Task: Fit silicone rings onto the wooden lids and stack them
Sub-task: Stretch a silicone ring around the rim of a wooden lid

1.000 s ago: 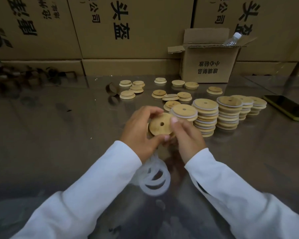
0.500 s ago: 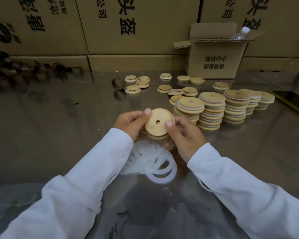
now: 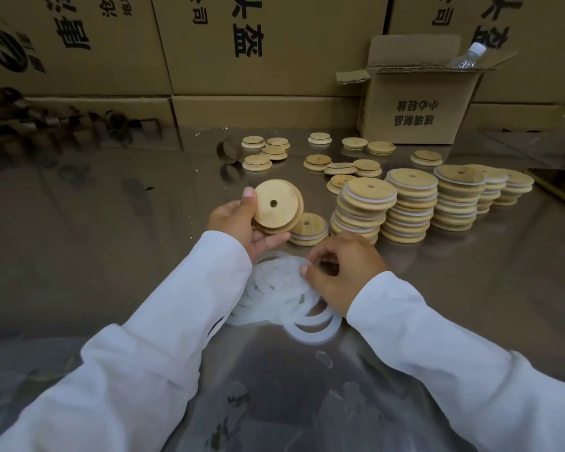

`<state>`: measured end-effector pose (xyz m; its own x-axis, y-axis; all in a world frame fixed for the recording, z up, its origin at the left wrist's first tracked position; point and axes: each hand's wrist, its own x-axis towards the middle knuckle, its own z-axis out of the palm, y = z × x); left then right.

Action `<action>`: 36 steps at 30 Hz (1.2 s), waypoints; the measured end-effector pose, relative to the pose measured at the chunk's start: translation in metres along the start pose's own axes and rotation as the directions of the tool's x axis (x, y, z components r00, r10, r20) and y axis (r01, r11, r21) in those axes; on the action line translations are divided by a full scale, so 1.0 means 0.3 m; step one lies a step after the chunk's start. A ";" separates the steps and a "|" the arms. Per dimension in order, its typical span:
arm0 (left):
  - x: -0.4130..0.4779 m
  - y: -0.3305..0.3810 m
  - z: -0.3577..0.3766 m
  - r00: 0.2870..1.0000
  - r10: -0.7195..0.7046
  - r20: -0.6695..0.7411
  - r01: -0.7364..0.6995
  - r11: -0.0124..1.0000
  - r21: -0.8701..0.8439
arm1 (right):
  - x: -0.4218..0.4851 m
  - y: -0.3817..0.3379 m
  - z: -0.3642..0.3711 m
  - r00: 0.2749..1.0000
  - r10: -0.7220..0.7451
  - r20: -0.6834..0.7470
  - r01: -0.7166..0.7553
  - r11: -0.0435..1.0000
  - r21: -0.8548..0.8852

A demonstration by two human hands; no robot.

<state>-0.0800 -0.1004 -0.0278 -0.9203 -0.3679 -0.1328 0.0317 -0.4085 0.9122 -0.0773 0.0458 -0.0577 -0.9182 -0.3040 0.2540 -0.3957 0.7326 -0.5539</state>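
My left hand (image 3: 242,223) holds a round wooden lid (image 3: 276,205) with a centre hole, tilted up above the table, with more lids under it in the palm. My right hand (image 3: 343,272) is down on the pile of white silicone rings (image 3: 284,288), its fingertips pinching at a ring. Just behind lies a short stack of ringed lids (image 3: 309,230). Taller stacks of ringed lids (image 3: 408,207) stand in a row to the right. Loose bare lids (image 3: 340,164) are scattered farther back.
The table (image 3: 111,239) is shiny metal. An open cardboard box (image 3: 418,106) with a plastic bottle (image 3: 467,57) stands at the back right, before a wall of large cartons. A phone (image 3: 561,187) lies at the right edge. A brown ring (image 3: 229,151) and dark tubes sit back left.
My right hand has let go of the lid and dropped onto the ring pile. My left hand has lifted the lid and moved it left.
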 end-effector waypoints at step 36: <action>-0.066 -0.054 0.028 0.942 0.011 0.334 -0.134 0.929 0.345 | 0.012 -0.011 -0.082 0.955 0.236 -0.180 -0.064 0.756 0.651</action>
<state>-0.0654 -0.0794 -0.0366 -0.9973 -0.0720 0.0150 0.0181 -0.0417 0.9990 -0.0790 0.0571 -0.0355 -0.9670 -0.0076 0.2546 -0.2519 0.1768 -0.9515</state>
